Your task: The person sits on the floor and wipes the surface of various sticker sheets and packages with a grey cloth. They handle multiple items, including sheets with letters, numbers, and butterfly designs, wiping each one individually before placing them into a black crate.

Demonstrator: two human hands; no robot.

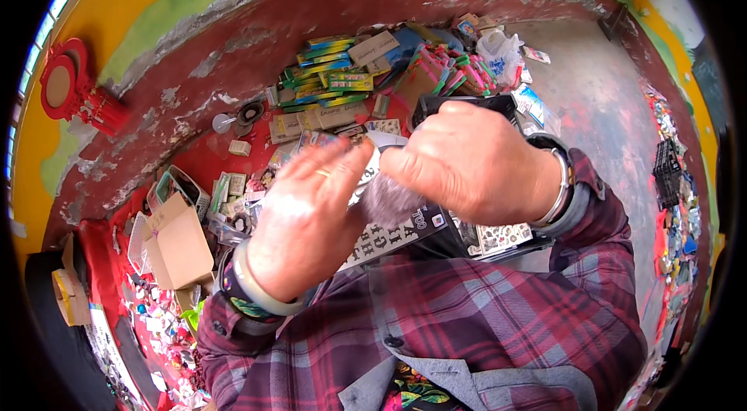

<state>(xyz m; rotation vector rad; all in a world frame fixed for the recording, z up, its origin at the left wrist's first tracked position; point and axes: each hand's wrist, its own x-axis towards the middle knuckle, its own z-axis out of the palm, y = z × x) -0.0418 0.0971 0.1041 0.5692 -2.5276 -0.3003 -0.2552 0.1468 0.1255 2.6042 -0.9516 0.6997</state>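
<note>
My left hand (303, 213) is smeared by motion, its fingers reaching up and inward and its thumb side hidden. Close beside it, my right hand (475, 166) is closed, with the thumb pointing left. A fuzzy greyish-purple piece (391, 201) hangs below the right thumb between both hands; it looks held by the right hand, though the grip is partly hidden. Under the hands, above my lap, lies a sheet with large black letters (381, 244), with another pale lettered piece (367, 176) showing between the fingers.
Yellow-green boxes (334, 73), pink-and-green packets (443, 69) and a white plastic bag (499, 49) are piled ahead by the wall. A cardboard box (179, 244) stands at left. A black tray (498, 106) sits behind my right hand. Small items line the right wall (675, 201).
</note>
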